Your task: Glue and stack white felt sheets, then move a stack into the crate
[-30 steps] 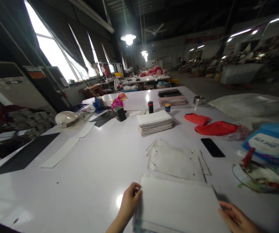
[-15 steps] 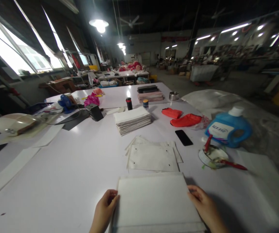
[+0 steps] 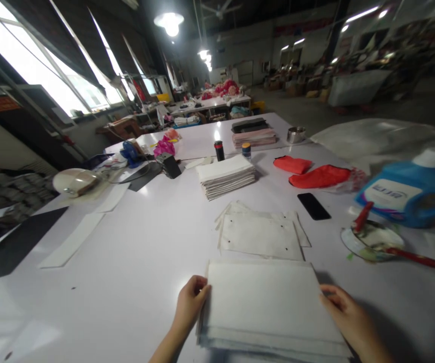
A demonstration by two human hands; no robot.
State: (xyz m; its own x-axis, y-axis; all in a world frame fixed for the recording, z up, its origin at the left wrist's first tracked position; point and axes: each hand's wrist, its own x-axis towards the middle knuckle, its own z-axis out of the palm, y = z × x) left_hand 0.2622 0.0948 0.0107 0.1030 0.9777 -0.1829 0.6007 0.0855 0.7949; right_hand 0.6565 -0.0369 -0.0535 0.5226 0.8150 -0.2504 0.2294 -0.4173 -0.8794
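Observation:
A stack of white sheets [image 3: 266,302] lies on the white table [image 3: 137,252] right in front of me. My left hand [image 3: 189,304] is curled against the stack's left edge, fingers closed on it. Over at the right edge, my right hand [image 3: 348,313] grips the stack with bent fingers. Just beyond the stack lie a few flat white pieces with small holes [image 3: 260,234].
Farther back are a pile of folded white sheets [image 3: 227,176], two small bottles [image 3: 219,150], red fabric pieces [image 3: 321,175], a black phone [image 3: 313,205], a blue jug [image 3: 410,194], and a dish with red-handled brushes [image 3: 372,239]. White strips [image 3: 73,242] lie left.
My hands have kept their hold on the stack's two sides. The view has swung left then right and tilted, so the table's objects shift in the picture.

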